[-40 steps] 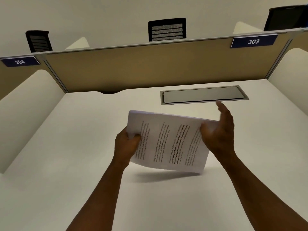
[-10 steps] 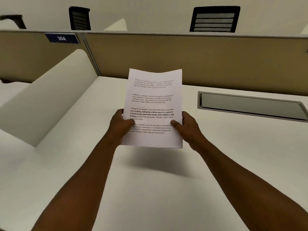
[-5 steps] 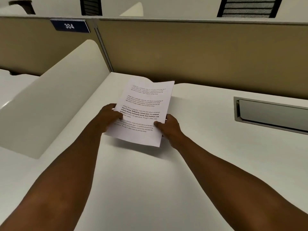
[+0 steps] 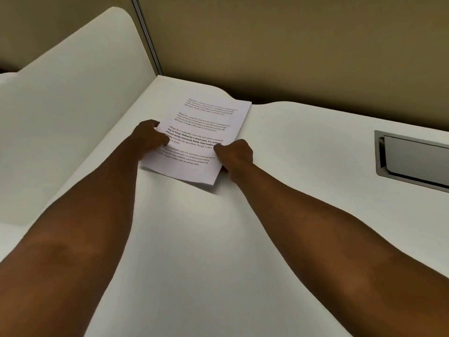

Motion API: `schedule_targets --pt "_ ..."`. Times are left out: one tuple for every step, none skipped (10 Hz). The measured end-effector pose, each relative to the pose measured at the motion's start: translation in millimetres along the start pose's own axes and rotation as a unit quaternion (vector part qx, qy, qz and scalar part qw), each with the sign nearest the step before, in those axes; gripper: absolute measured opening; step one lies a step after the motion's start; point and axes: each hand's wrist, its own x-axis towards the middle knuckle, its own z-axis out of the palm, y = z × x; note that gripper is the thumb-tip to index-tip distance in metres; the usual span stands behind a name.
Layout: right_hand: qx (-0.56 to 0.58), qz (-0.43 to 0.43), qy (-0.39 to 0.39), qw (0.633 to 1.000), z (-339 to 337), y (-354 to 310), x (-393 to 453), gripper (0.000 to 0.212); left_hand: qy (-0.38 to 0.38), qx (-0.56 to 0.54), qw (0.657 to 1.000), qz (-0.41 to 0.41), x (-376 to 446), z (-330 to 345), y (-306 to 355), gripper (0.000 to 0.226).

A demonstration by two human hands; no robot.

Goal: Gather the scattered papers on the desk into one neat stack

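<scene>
At the far left a curved white side divider rises from the white desk top, meeting the tan fabric back panel at a grey metal post. Next to it, the person's left hand grips the left edge of a stack of white printed paper sheets, thumb on top over the text and fingers curled under the edge. The stack sits in the back left corner of the desk, its far end close to the back panel and its near end raised slightly, a shadow showing beneath. The right hand pinches the stack's right edge low down, thumb on top, fingers closed underneath. Farther right, well apart from the papers, a grey metal cable hatch is set into the desk.
</scene>
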Motion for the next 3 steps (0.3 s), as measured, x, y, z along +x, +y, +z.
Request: schedule_targets --pt "-0.023 -0.001 0.009 1.0 2.1 -4.0 3.5 0.05 0.014 0.038 0.999 0.004 5.3 2.6 6.6 0.063" --pt "-0.04 -0.007 0.016 0.999 -4.5 -2.8 3.3 0.048 0.025 0.085 0.996 0.001 9.8 5.3 6.2 0.066" --pt "-0.09 -0.022 0.021 0.995 -20.2 4.5 -5.6 0.044 0.059 0.155 0.986 -0.001 -1.1 5.1 10.5 0.067"
